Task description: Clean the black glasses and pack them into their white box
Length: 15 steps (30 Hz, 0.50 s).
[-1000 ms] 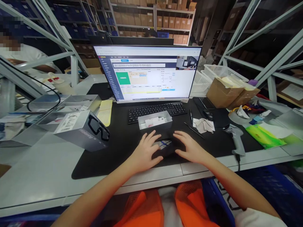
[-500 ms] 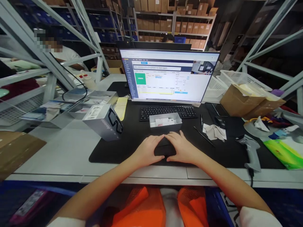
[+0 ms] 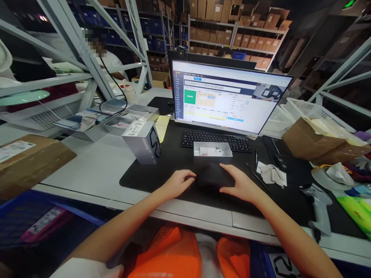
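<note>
A dark, rounded case (image 3: 213, 177) lies on the black desk mat (image 3: 139, 175) between my two hands; its details are lost against the mat. At its left end, my left hand (image 3: 177, 184) is closed, with thumb and fingers pinched together; what sits in the pinch is too small to make out. My right hand (image 3: 242, 184) is curved round the right end of the case, thumb in front and fingers behind. Just beyond it stands an open grey box (image 3: 213, 158) with white papers inside. A grey printed box (image 3: 142, 143) stands upright to the left.
Behind the open box are a keyboard (image 3: 216, 139) and a lit monitor (image 3: 226, 94). A crumpled cloth (image 3: 272, 173), a pen (image 3: 256, 158) and a barcode scanner (image 3: 320, 206) lie at right. Cardboard boxes (image 3: 313, 141) stand farther right; a taped carton (image 3: 37, 162) is at left. Another person sits beyond the frame.
My hands have moved apart from fingertips meeting over the case. The left has drawn back and closed into a pinch; the right stays at the case's right end. The view has turned left.
</note>
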{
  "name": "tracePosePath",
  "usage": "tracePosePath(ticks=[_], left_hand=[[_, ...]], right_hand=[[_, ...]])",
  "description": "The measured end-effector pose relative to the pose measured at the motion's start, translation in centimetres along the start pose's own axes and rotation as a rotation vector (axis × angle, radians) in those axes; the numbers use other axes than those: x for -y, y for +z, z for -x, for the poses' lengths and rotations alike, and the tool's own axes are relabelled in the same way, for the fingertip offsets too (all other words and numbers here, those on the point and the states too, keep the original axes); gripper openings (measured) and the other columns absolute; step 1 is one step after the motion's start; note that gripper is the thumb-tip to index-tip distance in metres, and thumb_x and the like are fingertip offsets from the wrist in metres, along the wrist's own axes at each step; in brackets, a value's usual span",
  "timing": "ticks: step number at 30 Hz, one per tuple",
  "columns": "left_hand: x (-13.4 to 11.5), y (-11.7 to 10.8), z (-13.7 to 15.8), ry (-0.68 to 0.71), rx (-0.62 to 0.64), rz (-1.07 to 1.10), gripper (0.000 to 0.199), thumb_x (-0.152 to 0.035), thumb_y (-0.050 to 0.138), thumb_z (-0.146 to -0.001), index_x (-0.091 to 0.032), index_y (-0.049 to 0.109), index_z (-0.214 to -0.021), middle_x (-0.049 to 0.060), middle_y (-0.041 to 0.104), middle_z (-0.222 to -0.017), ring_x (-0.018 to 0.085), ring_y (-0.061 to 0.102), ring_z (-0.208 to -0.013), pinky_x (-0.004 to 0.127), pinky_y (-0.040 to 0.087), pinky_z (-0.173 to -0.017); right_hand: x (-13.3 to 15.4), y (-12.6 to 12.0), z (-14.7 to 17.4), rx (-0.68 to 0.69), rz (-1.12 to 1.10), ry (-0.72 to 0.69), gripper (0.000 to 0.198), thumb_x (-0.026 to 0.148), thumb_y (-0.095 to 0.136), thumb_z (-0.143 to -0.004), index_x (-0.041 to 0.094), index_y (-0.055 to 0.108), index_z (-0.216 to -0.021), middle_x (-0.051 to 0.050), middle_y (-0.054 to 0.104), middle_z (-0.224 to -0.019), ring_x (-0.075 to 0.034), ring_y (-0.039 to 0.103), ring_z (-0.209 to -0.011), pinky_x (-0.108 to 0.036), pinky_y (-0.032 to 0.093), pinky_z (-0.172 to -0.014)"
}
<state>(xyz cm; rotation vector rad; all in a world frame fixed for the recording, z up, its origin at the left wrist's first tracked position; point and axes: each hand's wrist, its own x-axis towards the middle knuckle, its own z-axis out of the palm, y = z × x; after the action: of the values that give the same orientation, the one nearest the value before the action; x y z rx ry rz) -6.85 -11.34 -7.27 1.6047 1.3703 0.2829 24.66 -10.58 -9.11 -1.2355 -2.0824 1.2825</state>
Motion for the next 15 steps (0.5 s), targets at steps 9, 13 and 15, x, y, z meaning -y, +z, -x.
tracePosePath(ticks=[9,13,15], left_hand=[[-0.3,-1.2,-0.9,-0.017,0.123,-0.030,0.020,-0.030,0.045,-0.087,-0.019,0.062,-0.086,0.005,0.066,-0.093,0.022,0.058,-0.090,0.036,0.043,-0.087],[0.6,-0.7,-1.3,-0.141,0.121,0.114,0.038,-0.052,0.038,-0.090,-0.021,0.042,-0.069,0.000,0.047,-0.071,0.017,0.044,-0.069,0.030,0.037,-0.065],[0.8,-0.7,-1.4,-0.215,0.152,0.183,0.051,-0.068,0.042,-0.087,-0.021,0.038,-0.067,-0.002,0.040,-0.066,0.014,0.038,-0.062,0.027,0.032,-0.057]], right_hand=[[0.7,0.8,-0.7,0.059,0.099,-0.011,0.084,0.038,0.085,-0.080,0.021,0.049,-0.155,-0.016,0.056,-0.148,-0.032,0.055,-0.136,-0.052,0.045,-0.117],[1.6,1.7,-1.3,0.096,0.211,-0.034,0.089,0.040,0.087,-0.079,0.018,0.047,-0.156,-0.018,0.056,-0.148,-0.035,0.056,-0.136,-0.054,0.046,-0.114],[2.3,2.2,-1.7,0.120,0.267,-0.045,0.093,0.039,0.088,-0.077,0.016,0.046,-0.156,-0.020,0.056,-0.147,-0.036,0.057,-0.133,-0.053,0.047,-0.112]])
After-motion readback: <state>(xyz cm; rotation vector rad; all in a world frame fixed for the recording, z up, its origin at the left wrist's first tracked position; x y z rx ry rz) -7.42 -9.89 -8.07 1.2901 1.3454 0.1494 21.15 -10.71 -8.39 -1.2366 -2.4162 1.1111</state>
